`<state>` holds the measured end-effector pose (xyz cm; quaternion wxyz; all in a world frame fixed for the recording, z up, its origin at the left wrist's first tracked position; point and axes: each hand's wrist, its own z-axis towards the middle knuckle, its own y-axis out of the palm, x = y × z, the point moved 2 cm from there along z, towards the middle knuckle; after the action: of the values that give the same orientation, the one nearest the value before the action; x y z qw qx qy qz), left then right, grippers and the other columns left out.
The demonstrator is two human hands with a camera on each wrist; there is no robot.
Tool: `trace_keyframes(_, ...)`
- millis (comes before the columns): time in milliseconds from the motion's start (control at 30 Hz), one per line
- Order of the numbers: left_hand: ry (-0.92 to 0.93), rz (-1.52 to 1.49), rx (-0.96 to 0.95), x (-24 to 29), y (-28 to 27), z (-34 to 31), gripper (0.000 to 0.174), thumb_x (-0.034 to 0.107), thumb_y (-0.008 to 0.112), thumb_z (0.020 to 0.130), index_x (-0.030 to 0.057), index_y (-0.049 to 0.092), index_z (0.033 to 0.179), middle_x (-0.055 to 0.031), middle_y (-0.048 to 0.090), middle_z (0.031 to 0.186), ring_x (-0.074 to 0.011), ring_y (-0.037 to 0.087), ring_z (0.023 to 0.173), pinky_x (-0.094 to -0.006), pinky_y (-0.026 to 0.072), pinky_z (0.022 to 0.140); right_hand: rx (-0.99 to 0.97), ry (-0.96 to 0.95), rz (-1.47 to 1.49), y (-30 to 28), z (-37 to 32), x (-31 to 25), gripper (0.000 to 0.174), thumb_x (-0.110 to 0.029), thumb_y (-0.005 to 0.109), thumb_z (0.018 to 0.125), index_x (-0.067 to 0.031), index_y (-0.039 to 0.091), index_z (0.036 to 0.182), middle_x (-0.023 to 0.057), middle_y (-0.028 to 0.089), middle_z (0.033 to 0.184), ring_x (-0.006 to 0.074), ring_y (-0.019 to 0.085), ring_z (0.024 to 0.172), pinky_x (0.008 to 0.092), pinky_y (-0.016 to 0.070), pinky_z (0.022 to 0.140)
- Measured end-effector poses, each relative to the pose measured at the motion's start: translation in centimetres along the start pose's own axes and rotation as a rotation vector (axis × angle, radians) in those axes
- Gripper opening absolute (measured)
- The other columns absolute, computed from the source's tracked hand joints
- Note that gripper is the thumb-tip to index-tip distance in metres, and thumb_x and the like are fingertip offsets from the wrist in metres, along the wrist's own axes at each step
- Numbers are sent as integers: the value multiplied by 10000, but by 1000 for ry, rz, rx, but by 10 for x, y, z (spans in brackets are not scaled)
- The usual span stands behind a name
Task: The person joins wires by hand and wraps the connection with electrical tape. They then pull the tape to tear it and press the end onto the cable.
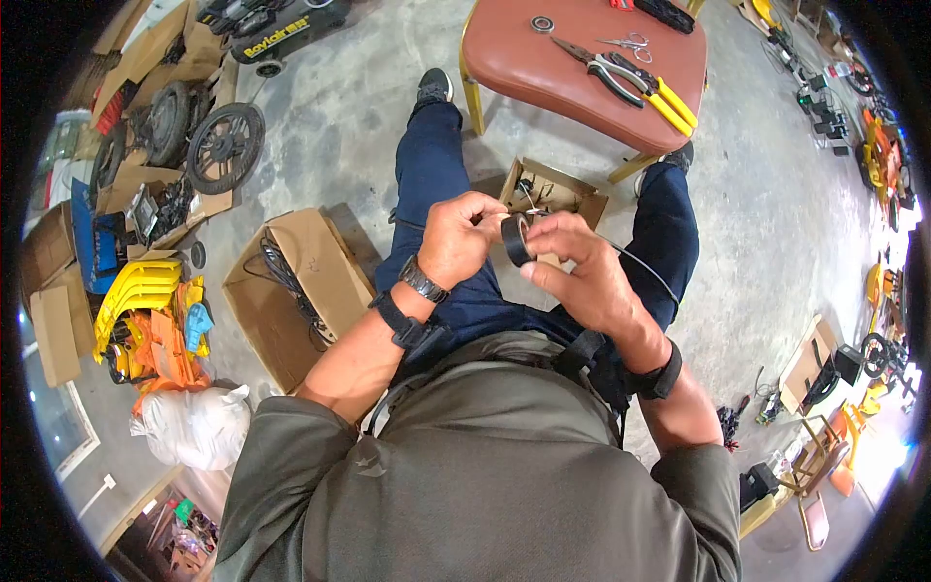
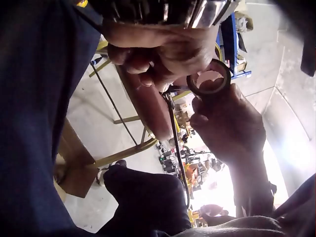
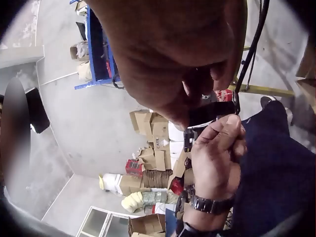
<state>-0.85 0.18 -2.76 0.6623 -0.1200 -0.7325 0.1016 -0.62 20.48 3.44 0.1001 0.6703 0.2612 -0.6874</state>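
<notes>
Left hand (image 1: 456,238): my fingers are curled tight, pinching a thin black cable (image 1: 652,273) right against the roll. Right hand (image 1: 582,272): my fingers and thumb are wrapped round a roll of black tape (image 1: 517,240), held on edge between both hands, above my lap and touching the left fingertips. From the left wrist view the roll of black tape (image 2: 210,79) shows as an open ring at the top of the right hand (image 2: 227,123), with the cable (image 2: 175,138) hanging down from the left hand (image 2: 163,49). From the right wrist view the left hand (image 3: 215,158), metal watch on the wrist, sits just below the right hand (image 3: 168,54). Small open cardboard box (image 1: 567,194): on the floor between my knees. Red-brown padded chair seat (image 1: 504,58): ahead of my knees, bearing yellow-handled pliers (image 1: 640,87), steel scissors (image 1: 630,44) and a metal ring (image 1: 542,23). Large open cardboard box (image 1: 330,267): beside my left leg, dark wires inside. Two black spoked wheels (image 1: 225,145): farther left.
</notes>
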Motion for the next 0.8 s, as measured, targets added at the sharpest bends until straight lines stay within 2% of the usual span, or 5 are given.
trace_keyframes(67,-113,-64,-18,4,-1,1,111,22,734,865,3,706,971,-74,728,822,-110,662,748,-281,526,688,-50,-51,-36,1,-8,10,217,-130,794,834,-9,715,995,135,657,1113,303,616,1090,388,473,981)
trace_keyframes(167,-31,-71,-16,4,-1,2,107,-21,730,871,6,689,966,1,684,838,-58,615,778,-236,509,716,-97,11,21,4,-13,17,220,-178,729,918,20,682,1002,135,642,1104,287,620,1034,365,476,947)
trace_keyframes(367,-33,-81,-32,15,-3,3,105,-13,732,872,-1,685,966,-2,683,852,-67,616,787,-245,513,714,34,152,221,15,-12,30,360,-271,572,1041,53,627,895,79,570,915,177,541,885,339,458,814)
trace_keyframes(533,-11,-18,-52,22,-6,0,116,9,736,876,-10,687,979,-22,698,860,-74,627,798,-253,517,715,141,395,386,25,-5,51,240,-228,680,950,4,623,925,-31,508,777,70,468,787,270,402,718)
trace_keyframes(800,39,65,-100,15,-6,0,148,17,722,876,-10,712,1022,-69,724,881,-129,663,790,-280,524,706,185,512,763,41,-1,49,423,-135,696,863,41,570,1226,61,584,1042,156,570,905,304,495,785)
